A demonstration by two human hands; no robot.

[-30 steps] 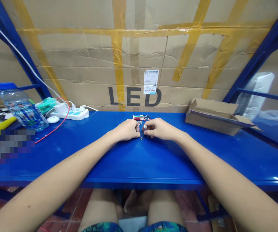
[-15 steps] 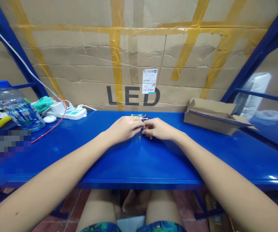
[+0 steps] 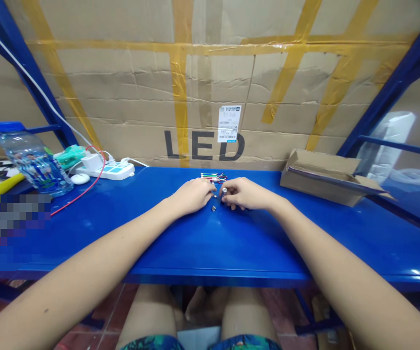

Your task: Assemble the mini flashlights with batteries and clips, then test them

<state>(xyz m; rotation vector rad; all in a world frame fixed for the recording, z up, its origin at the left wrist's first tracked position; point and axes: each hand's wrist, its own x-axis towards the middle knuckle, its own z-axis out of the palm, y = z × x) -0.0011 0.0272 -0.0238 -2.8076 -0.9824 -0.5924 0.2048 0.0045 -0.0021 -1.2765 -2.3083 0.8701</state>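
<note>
Partly hidden, tiny metal part (image 3: 224,190), right hand (image 3: 245,194)

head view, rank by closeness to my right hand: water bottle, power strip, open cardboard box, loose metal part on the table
1. Loose metal part, on the table just left of the right hand.
2. Open cardboard box, to the right.
3. White power strip, back left.
4. Water bottle, far left.
</note>
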